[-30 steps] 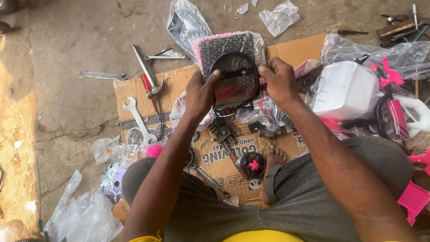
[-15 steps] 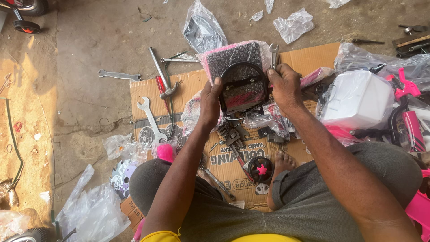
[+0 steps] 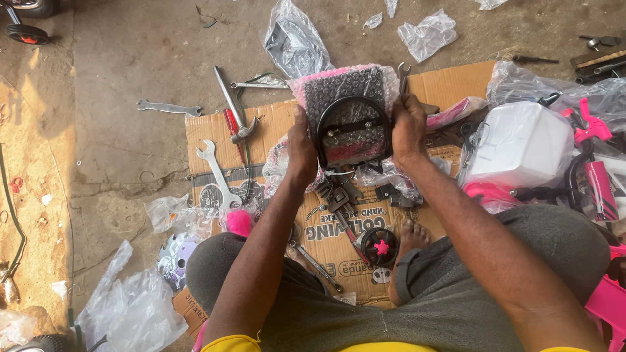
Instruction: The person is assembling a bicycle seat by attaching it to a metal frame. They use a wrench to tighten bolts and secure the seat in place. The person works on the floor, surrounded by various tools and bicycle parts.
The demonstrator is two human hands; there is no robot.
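My left hand (image 3: 301,148) and my right hand (image 3: 407,125) grip the two sides of a bubble-wrapped pink and black part (image 3: 349,111) with a black curved metal bracket (image 3: 352,133) across its front. I hold it upright over a flattened cardboard sheet (image 3: 261,130) on the concrete floor. Below the part lie small black metal fittings (image 3: 336,195) and a small black wheel with a pink hub (image 3: 379,246), close to my bare foot (image 3: 411,238).
On the cardboard's left lie a hammer (image 3: 233,107), a red screwdriver (image 3: 233,130) and a spanner (image 3: 218,173); another spanner (image 3: 168,107) rests on the floor. A white plastic box (image 3: 521,146) and pink frame parts (image 3: 596,163) sit at the right. Clear plastic bags (image 3: 137,306) litter the floor.
The view has shifted so the floor scene sits lower in frame. Both hands keep holding the wrapped part, now turned more upright with the bracket facing me.
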